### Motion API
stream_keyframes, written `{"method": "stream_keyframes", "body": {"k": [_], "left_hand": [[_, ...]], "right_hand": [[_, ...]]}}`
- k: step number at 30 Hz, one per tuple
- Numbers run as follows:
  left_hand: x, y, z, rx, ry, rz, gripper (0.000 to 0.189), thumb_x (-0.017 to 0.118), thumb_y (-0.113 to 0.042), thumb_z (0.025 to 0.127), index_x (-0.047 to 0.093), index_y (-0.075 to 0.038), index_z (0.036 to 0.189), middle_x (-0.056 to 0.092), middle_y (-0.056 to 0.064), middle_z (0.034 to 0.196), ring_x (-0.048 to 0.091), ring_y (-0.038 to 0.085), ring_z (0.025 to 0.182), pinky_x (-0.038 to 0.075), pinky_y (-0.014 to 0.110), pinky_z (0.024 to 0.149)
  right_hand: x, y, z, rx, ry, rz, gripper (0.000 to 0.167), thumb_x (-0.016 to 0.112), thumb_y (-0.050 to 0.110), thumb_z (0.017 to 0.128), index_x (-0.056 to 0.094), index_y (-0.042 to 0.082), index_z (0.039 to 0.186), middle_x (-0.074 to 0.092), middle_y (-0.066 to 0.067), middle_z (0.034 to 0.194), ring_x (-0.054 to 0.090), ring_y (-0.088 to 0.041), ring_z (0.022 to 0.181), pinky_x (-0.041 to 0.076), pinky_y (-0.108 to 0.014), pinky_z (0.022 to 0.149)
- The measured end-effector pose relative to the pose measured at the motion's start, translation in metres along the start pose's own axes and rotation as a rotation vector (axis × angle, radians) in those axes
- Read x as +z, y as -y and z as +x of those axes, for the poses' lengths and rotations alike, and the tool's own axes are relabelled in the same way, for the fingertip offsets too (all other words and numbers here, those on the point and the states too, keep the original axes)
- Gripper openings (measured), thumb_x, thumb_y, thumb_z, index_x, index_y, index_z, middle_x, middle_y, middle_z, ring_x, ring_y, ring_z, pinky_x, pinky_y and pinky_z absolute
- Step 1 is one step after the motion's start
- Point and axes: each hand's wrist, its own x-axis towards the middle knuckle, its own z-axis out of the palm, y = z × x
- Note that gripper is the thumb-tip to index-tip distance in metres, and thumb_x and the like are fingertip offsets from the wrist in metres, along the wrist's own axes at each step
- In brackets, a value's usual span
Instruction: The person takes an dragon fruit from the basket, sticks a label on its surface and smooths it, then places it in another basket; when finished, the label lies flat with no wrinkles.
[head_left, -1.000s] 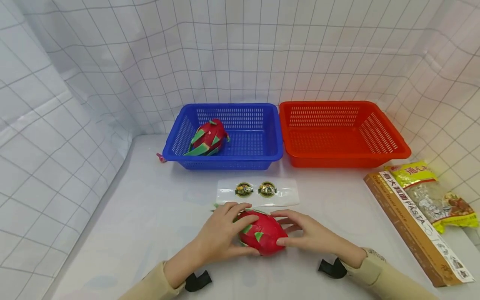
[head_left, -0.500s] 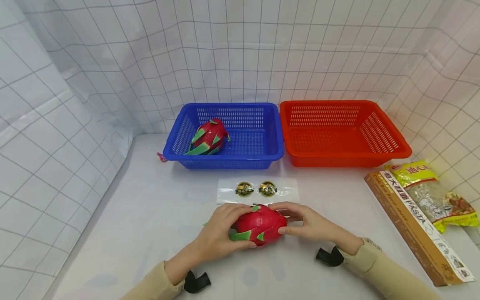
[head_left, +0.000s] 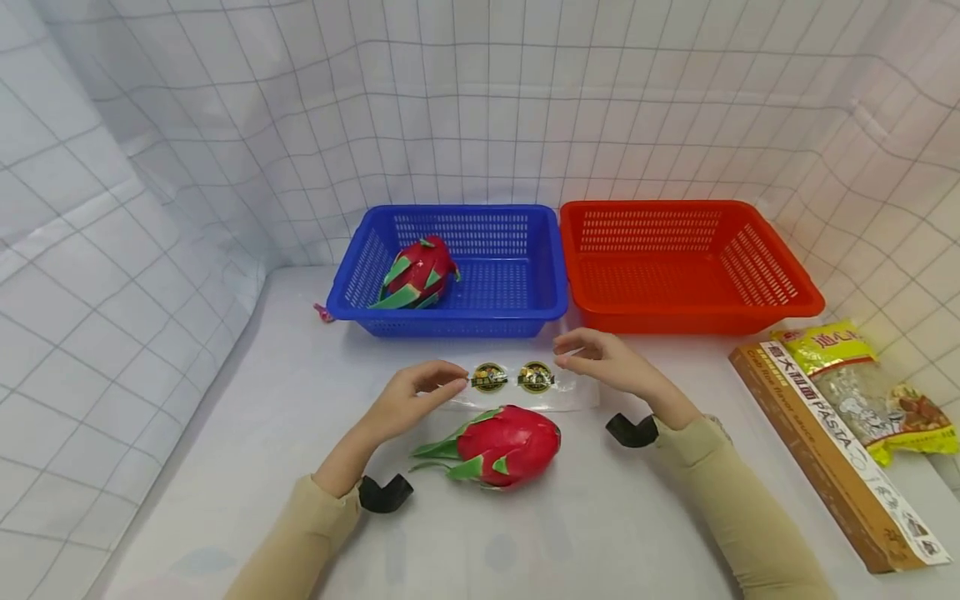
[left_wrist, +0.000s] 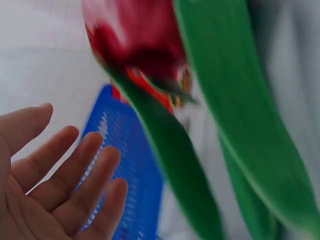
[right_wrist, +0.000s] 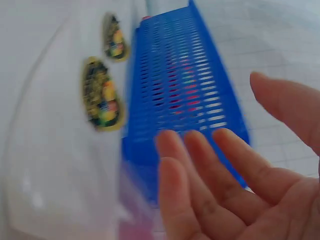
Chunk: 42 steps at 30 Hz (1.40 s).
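A dragon fruit [head_left: 510, 446], red with green leafy tips, lies on its side on the white table in front of me. My left hand [head_left: 408, 398] is off the fruit, fingers relaxed, at the left end of a clear plastic bag [head_left: 577, 393] with two round labels. Over the bag's right end hovers my right hand [head_left: 607, 362], its fingers loosely bent and holding nothing. The left wrist view shows the fruit's green leaves [left_wrist: 220, 100] close up beside the bare palm. In the right wrist view the fingers [right_wrist: 200, 200] are spread near the blue basket [right_wrist: 175, 75].
Behind the bag stands the blue basket, with another dragon fruit [head_left: 420, 271] inside. A red basket [head_left: 697, 321] adjoins it on the right. A pasta box [head_left: 832, 454] and a yellow food packet [head_left: 862, 392] lie at the right. A small pink object [head_left: 323, 313] sits left of the blue basket.
Both hands have let go of the dragon fruit, which stays on the table. They have moved forward to either end of the plastic bag.
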Motion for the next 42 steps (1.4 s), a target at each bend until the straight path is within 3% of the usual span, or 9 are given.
{"method": "stream_keyframes", "body": {"k": [3, 6, 11, 17, 22, 28, 34, 40, 42], "left_hand": [[-0.004, 0.019, 0.0, -0.075, -0.056, -0.035, 0.026, 0.06, -0.021, 0.093, 0.065, -0.003, 0.111, 0.066, 0.005, 0.107, 0.06, 0.018, 0.095, 0.049, 0.034, 0.082], [-0.004, 0.032, 0.001, -0.11, -0.067, -0.029, 0.028, 0.061, -0.024, 0.093, 0.066, -0.004, 0.111, 0.066, 0.007, 0.108, 0.061, 0.019, 0.097, 0.048, 0.035, 0.084], [-0.002, 0.042, 0.003, -0.142, -0.064, -0.018, 0.031, 0.062, -0.028, 0.091, 0.065, -0.005, 0.112, 0.066, 0.005, 0.108, 0.062, 0.02, 0.098, 0.048, 0.036, 0.084], [-0.001, 0.044, 0.004, -0.137, -0.052, 0.007, 0.029, 0.064, -0.026, 0.09, 0.066, -0.006, 0.11, 0.066, 0.005, 0.107, 0.061, 0.018, 0.096, 0.048, 0.032, 0.083], [0.0, 0.046, 0.003, -0.145, -0.061, 0.02, 0.027, 0.065, -0.026, 0.09, 0.067, -0.007, 0.109, 0.066, 0.004, 0.105, 0.061, 0.016, 0.091, 0.048, 0.029, 0.078], [0.002, 0.044, 0.002, -0.169, -0.062, 0.028, 0.027, 0.064, -0.03, 0.09, 0.068, -0.01, 0.108, 0.066, 0.002, 0.104, 0.06, 0.015, 0.088, 0.048, 0.029, 0.075], [0.003, 0.043, 0.003, -0.169, -0.054, 0.017, 0.029, 0.062, -0.029, 0.091, 0.067, -0.007, 0.109, 0.066, 0.003, 0.105, 0.06, 0.018, 0.09, 0.048, 0.034, 0.077], [0.008, 0.033, 0.005, -0.106, -0.183, 0.061, 0.021, 0.063, -0.027, 0.091, 0.069, -0.011, 0.104, 0.068, 0.0, 0.101, 0.061, 0.015, 0.093, 0.049, 0.034, 0.079], [0.011, 0.025, 0.004, -0.066, -0.195, 0.056, 0.02, 0.063, -0.025, 0.091, 0.069, -0.011, 0.103, 0.068, 0.0, 0.099, 0.061, 0.014, 0.092, 0.049, 0.033, 0.078]], "right_hand": [[0.004, -0.013, 0.009, 0.011, -0.039, 0.013, 0.044, 0.065, 0.023, 0.089, 0.056, -0.003, 0.123, 0.061, -0.015, 0.116, 0.06, -0.029, 0.104, 0.049, -0.041, 0.087], [0.009, -0.025, 0.016, -0.001, -0.046, 0.035, 0.043, 0.067, 0.02, 0.087, 0.057, -0.003, 0.123, 0.061, -0.017, 0.117, 0.061, -0.031, 0.102, 0.051, -0.038, 0.083], [0.015, -0.037, 0.023, -0.012, -0.048, 0.053, 0.043, 0.07, 0.016, 0.085, 0.058, -0.003, 0.122, 0.061, -0.018, 0.117, 0.063, -0.027, 0.096, 0.052, -0.032, 0.077], [0.022, -0.042, 0.024, -0.041, -0.07, -0.008, 0.038, 0.071, 0.011, 0.084, 0.061, -0.004, 0.117, 0.064, -0.016, 0.112, 0.065, -0.024, 0.09, 0.051, -0.029, 0.078], [0.03, -0.042, 0.025, -0.062, -0.135, -0.08, 0.032, 0.071, 0.008, 0.082, 0.065, -0.002, 0.112, 0.068, -0.013, 0.106, 0.065, -0.021, 0.085, 0.051, -0.03, 0.077], [0.038, -0.04, 0.025, -0.042, -0.21, -0.12, 0.025, 0.072, 0.007, 0.08, 0.069, 0.002, 0.104, 0.069, -0.008, 0.096, 0.063, -0.016, 0.077, 0.051, -0.029, 0.071], [0.039, -0.04, 0.023, -0.019, -0.253, -0.121, 0.016, 0.067, 0.003, 0.082, 0.069, 0.001, 0.098, 0.068, -0.007, 0.086, 0.062, -0.019, 0.078, 0.05, -0.032, 0.073], [0.031, -0.038, 0.019, 0.043, -0.261, -0.058, 0.016, 0.069, 0.013, 0.085, 0.069, 0.004, 0.098, 0.069, -0.005, 0.088, 0.062, -0.019, 0.083, 0.048, -0.034, 0.075], [0.027, -0.036, 0.017, 0.048, -0.259, -0.026, 0.017, 0.07, 0.014, 0.085, 0.068, 0.004, 0.097, 0.068, -0.006, 0.088, 0.061, -0.02, 0.082, 0.048, -0.033, 0.073]]}}
